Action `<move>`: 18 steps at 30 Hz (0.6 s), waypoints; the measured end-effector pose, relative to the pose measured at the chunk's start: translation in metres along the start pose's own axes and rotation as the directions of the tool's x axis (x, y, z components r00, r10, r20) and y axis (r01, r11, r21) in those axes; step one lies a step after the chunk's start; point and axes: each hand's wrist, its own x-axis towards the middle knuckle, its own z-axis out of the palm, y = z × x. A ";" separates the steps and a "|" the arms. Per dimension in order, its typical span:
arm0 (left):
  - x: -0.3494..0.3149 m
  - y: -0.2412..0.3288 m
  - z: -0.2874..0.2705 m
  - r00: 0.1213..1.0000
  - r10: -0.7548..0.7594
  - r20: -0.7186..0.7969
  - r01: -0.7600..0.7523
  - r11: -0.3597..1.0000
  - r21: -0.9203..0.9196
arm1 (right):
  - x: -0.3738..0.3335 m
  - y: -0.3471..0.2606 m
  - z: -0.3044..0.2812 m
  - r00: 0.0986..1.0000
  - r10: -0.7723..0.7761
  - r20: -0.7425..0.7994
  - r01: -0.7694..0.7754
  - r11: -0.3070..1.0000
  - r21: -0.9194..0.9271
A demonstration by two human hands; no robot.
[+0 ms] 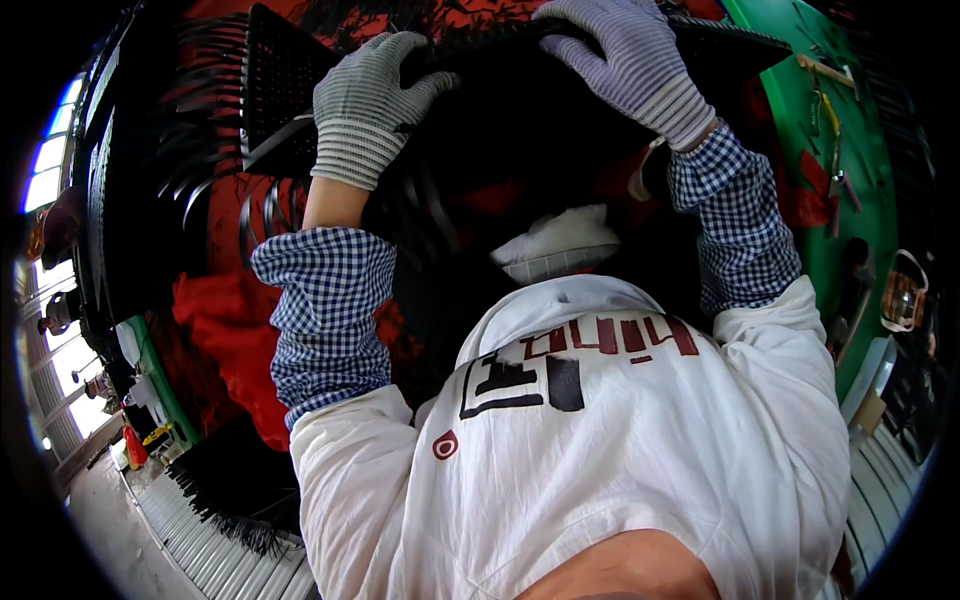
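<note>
A large black piece woven from flat strips [285, 95] spans the top of the view, its loose strip ends fanning out at the left. My left hand [370, 100], in a grey-striped knit glove, curls at its near edge with the thumb apart from the fingers. Farther right, my right hand [630, 70], in a pale lilac-grey striped glove, reaches over the edge, thumb on the near side and fingers on the far side. Both hands appear to grip the woven piece; the far fingertips are partly hidden. Deep shadow covers much of the area between my arms.
Red cloth [235, 345] hangs at the left. A green work surface [800, 110] at the right carries a yellow-handled tool [830, 115] and other small tools. A white padded object [560, 240] lies before my chest. A black bristly piece [235, 490] lies lower left, by slatted grey flooring [245, 575].
</note>
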 end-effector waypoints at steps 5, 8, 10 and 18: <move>-0.012 -0.010 0.006 0.998 -0.008 -0.059 0.002 0.994 -0.106 | 0.001 -0.009 0.010 1.000 -0.006 0.029 0.007 1.000 -0.028; -0.010 -0.015 0.008 1.000 0.005 -0.014 -0.006 0.992 -0.128 | -0.001 -0.008 0.014 1.000 -0.016 0.019 0.017 0.999 -0.032; -0.009 -0.021 0.015 0.997 0.070 -0.012 -0.071 0.992 -0.103 | -0.004 -0.008 0.015 1.000 -0.018 0.018 0.018 0.999 -0.034; -0.023 -0.019 0.016 0.998 0.049 -0.032 -0.052 0.991 -0.125 | -0.007 -0.009 0.020 0.999 -0.044 -0.006 0.044 0.999 0.003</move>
